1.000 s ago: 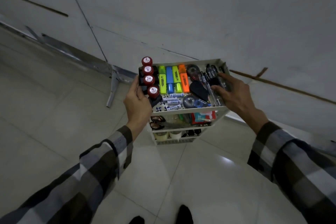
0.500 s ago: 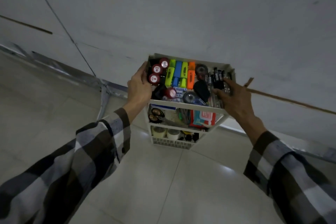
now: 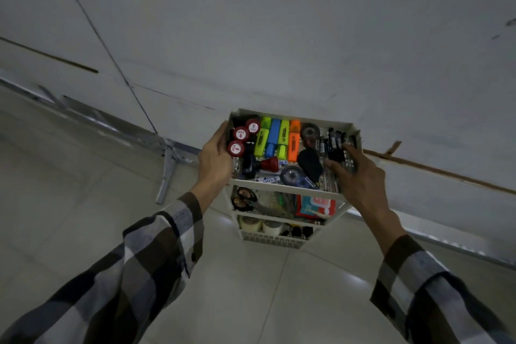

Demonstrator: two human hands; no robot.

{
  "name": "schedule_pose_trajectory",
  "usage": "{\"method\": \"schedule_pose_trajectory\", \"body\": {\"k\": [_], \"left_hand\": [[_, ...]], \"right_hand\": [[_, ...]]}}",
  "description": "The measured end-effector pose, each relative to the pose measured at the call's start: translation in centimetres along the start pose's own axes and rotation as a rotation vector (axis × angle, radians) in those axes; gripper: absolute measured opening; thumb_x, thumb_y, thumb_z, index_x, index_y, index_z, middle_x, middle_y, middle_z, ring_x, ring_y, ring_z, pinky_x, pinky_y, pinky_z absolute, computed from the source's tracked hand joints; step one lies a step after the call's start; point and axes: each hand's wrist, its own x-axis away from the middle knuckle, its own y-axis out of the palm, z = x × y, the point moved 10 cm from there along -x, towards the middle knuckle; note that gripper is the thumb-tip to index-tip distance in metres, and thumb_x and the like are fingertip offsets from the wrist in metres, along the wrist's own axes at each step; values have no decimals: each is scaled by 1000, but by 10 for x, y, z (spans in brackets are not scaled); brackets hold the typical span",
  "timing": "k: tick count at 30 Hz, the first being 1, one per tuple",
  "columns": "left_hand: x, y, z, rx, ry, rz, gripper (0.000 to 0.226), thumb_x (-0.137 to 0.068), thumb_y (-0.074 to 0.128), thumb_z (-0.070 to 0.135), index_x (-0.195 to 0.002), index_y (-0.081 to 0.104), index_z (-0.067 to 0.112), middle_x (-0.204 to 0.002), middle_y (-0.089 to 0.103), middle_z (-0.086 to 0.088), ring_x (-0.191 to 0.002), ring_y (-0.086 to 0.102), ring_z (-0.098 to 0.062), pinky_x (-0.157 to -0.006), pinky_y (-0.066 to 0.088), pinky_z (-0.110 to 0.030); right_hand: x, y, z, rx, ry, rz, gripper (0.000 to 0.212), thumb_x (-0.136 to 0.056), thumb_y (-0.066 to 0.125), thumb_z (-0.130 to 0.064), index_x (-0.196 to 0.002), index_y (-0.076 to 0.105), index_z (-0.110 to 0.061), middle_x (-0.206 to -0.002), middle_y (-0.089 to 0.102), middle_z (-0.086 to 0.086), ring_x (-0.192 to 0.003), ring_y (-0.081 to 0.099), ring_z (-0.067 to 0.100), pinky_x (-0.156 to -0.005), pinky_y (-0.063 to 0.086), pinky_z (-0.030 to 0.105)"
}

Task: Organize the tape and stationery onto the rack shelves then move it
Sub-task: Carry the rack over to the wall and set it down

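Observation:
A white three-tier rack is held in the air close to the wall. My left hand grips its top shelf on the left side, my right hand grips the right side with fingers over the pens. The top shelf carries red-capped stamps, one stamp lying on its side, coloured highlighters, a correction tape and markers. Scissors and a red packet lie on the middle shelf. Tape rolls and binder clips sit on the bottom shelf.
A grey wall rises just behind the rack. A metal frame with a leg runs along the floor at the left. Pale floor tiles spread below, and a brown strip crosses the wall at the right.
The rack has been carried forward and now sits nearer the wall. One red stamp has tipped over on the top shelf. Both hands keep their hold.

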Motion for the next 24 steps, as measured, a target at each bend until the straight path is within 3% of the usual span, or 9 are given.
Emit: {"method": "schedule_pose_trajectory", "body": {"k": [4, 9, 11, 13, 16, 18, 21, 24], "left_hand": [[-2, 0, -2, 39, -37, -55, 47, -114, 36, 25, -160, 37, 29, -160, 48, -2, -144, 45, -19, -115, 35, -31], [0, 4, -8, 101, -87, -176, 48, -114, 34, 35, -162, 31, 37, -161, 46, 2, -144, 46, -19, -115, 39, -35], [-2, 6, -13, 170, -129, -184, 46, -113, 35, 40, -159, 36, 40, -157, 51, 4, -138, 52, -17, -111, 45, -35], [-3, 6, -18, 215, -159, -168, 44, -111, 37, 43, -155, 42, 44, -152, 57, 2, -132, 60, -20, -108, 52, -48], [-3, 8, -24, 186, -154, -109, 41, -110, 35, 44, -149, 47, 49, -143, 64, 5, -124, 66, -19, -100, 58, -51], [-1, 6, -20, 178, -152, -71, 40, -111, 34, 40, -148, 49, 48, -139, 67, 8, -121, 67, -16, -98, 59, -46], [1, 3, -21, 257, -179, -34, 39, -112, 36, 34, -146, 55, 41, -129, 69, 10, -115, 69, -14, -96, 60, -43], [2, -1, -27, 288, -200, -9, 37, -111, 37, 35, -141, 60, 39, -129, 70, 8, -116, 69, -13, -96, 61, -40]], "right_hand": [[0, 2, -6, 16, -1, 20, 70, -92, 62, -62, -151, 48, -28, -142, 62, 14, -122, 65, 32, -103, 51, 42], [4, 3, -6, 33, 4, 45, 63, -98, 52, -61, -151, 48, -28, -134, 67, 13, -100, 73, 28, -91, 59, 41], [6, 1, -10, 44, 3, 54, 56, -102, 48, -56, -150, 49, -26, -119, 73, 16, -83, 71, 23, -81, 59, 36], [7, -2, -13, 53, -8, 68, 52, -104, 45, -52, -148, 51, -24, -92, 74, 12, -66, 65, 14, -70, 53, 30], [5, -4, -13, 67, 1, 86, 50, -106, 42, -52, -147, 52, -25, -69, 63, -1, -59, 63, 11, -64, 56, 30], [5, -3, -14, 94, 10, 100, 50, -106, 40, -51, -146, 53, -23, -66, 60, -3, -58, 63, 12, -61, 55, 30], [7, -6, -15, 146, 5, 156, 50, -107, 38, -52, -144, 55, -24, -66, 63, 2, -57, 64, 18, -62, 60, 39], [8, -6, -14, 232, -7, 154, 61, -104, 27, -66, -140, 55, -26, -73, 65, 5, -61, 64, 19, -62, 61, 42]]}}
